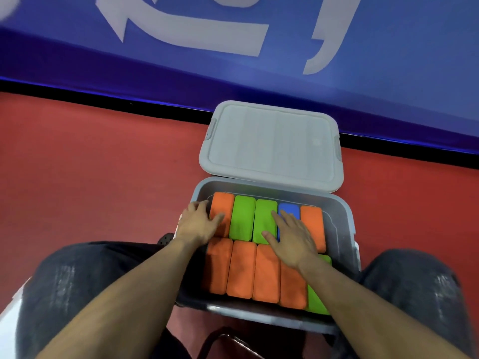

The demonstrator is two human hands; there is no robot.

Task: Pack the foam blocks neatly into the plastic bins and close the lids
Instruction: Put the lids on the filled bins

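Observation:
A grey plastic bin (339, 218) stands on the red floor between my knees, filled with two rows of foam blocks. The far row reads orange (221, 206), green (242, 218), green (264, 216), blue (289, 209), orange (312, 224). The near row holds several orange blocks (241, 270) and a green one (317, 299) at the right end. My left hand (198, 225) lies flat on the far-left orange block, fingers straight. My right hand (293, 237) presses flat over the blue and green blocks. The grey lid (272, 143) stands open behind the bin.
A blue banner (259, 47) with white lettering runs along the back, with a black strip at its foot. My knees in dark jeans (85, 278) flank the bin. A dark shoe tip (166, 238) shows left of the bin. Red floor (90, 164) stretches to the left.

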